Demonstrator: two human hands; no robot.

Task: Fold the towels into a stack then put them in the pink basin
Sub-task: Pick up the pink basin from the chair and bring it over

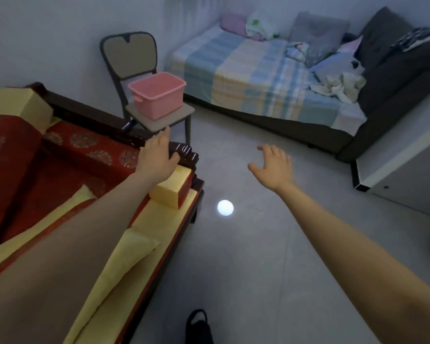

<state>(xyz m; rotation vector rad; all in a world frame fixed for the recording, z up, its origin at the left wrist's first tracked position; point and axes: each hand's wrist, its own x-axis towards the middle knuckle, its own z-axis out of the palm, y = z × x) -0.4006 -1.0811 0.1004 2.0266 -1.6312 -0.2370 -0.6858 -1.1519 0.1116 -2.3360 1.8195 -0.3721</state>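
The pink basin (157, 95) stands on the seat of a grey chair (159, 115) at the centre left, and nothing shows above its rim. Crumpled pale towels (339, 85) lie on the striped bed (246, 70) at the far right, with more loose cloth (297, 52) behind them. My left hand (157, 157) is stretched out, fingers apart, over the sofa's armrest just below the chair. Over the bare floor my right hand (274, 167) is held out with spread fingers. Neither hand holds anything.
A dark wooden sofa (67, 155) with red and yellow cushions fills the left. A white cabinet (402, 170) stands at the right. Pillows and a dark blanket (395, 60) sit at the bed's far end. A light reflection (225, 207) shines on the grey tiled floor. A dark shoe (198, 326) is at the bottom.
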